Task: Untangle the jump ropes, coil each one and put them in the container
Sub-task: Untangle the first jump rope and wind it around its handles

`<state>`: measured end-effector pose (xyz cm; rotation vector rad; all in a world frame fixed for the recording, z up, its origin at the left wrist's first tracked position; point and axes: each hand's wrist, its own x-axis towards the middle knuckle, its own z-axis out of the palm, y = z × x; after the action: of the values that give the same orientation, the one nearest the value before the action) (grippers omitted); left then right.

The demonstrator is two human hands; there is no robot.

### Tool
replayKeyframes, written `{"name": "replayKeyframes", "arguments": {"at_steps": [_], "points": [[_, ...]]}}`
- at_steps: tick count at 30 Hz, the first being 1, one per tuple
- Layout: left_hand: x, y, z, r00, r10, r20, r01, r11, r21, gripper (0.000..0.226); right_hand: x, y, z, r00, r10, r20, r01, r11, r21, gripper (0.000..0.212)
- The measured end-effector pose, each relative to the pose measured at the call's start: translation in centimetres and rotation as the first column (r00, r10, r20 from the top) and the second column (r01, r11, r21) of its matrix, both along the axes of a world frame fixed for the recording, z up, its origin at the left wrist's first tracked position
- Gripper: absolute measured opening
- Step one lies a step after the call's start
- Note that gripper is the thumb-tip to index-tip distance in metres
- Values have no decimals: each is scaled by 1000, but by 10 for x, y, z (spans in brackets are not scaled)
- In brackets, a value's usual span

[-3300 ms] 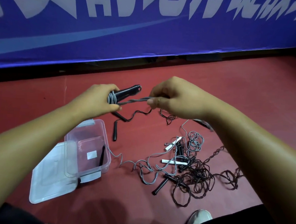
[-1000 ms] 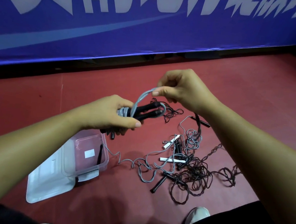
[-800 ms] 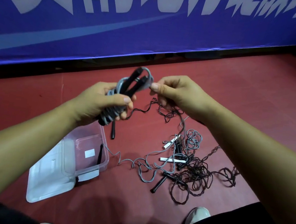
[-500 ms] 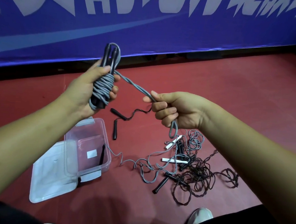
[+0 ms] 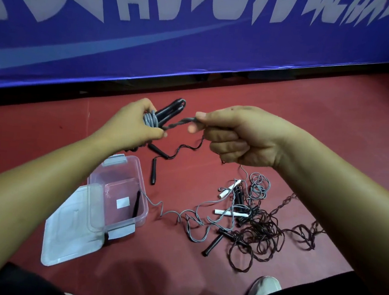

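Observation:
My left hand [image 5: 135,127] grips a grey jump rope [image 5: 150,120] wound in coils round its two black handles [image 5: 171,110], which stick out up and to the right. My right hand [image 5: 239,135] pinches the loose twisted end of that grey rope, pulled taut between the hands. On the red floor lies a tangle of dark and grey ropes [image 5: 248,221] with white handles [image 5: 229,187] and black handles [image 5: 212,244]. A clear plastic container [image 5: 125,164] stands open at the lower left, with one black handle inside it.
The container's lid [image 5: 68,235] lies flat beside it on the left. Two more black handles [image 5: 154,173] on a dark cord lie under my hands. A blue banner wall [image 5: 199,40] runs across the back. My shoe [image 5: 263,287] shows at the bottom right.
My left hand has dropped and tilted the wound bundle from upright to pointing right. My right hand has risen and pulls the rope end level and taut.

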<state>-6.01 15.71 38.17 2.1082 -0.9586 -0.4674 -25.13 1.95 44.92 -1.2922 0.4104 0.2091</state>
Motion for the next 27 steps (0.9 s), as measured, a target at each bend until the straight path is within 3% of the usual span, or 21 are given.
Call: {"name": "replayKeyframes", "arguments": {"at_steps": [4,7,10,13,16,18,22,25,27], "points": [[-19,-2,3,991,-57,121,44,994,102,47,3,8,5,996,0,84,8,995,-99,27],[-32,-3,6,991,-128,29,123,983,137,50,3,3,7,989,-59,132,72,993,-93,19],[-45,-1,7,968,-242,-68,249,958,142,33,2,-6,5,983,-86,162,107,987,-121,18],[-55,3,5,904,-416,-101,427,894,140,11,2,-14,-4,984,-72,163,102,977,-189,22],[-56,9,4,810,-561,-174,581,808,101,15,2,-24,-15,986,-84,143,119,959,-256,23],[-59,10,4,763,-599,-241,615,789,-14,12,1,-32,-23,990,-96,107,123,952,-280,25],[-58,5,5,716,-542,-441,434,840,-327,46,-1,-44,-39,995,-103,11,103,968,-227,53],[-54,1,6,640,-508,-577,220,840,-495,52,-1,-44,-40,993,-89,-72,76,984,-162,24],[-50,-1,7,580,-489,-651,107,838,-535,50,0,-43,-38,993,-50,-103,41,995,-92,24]]}}
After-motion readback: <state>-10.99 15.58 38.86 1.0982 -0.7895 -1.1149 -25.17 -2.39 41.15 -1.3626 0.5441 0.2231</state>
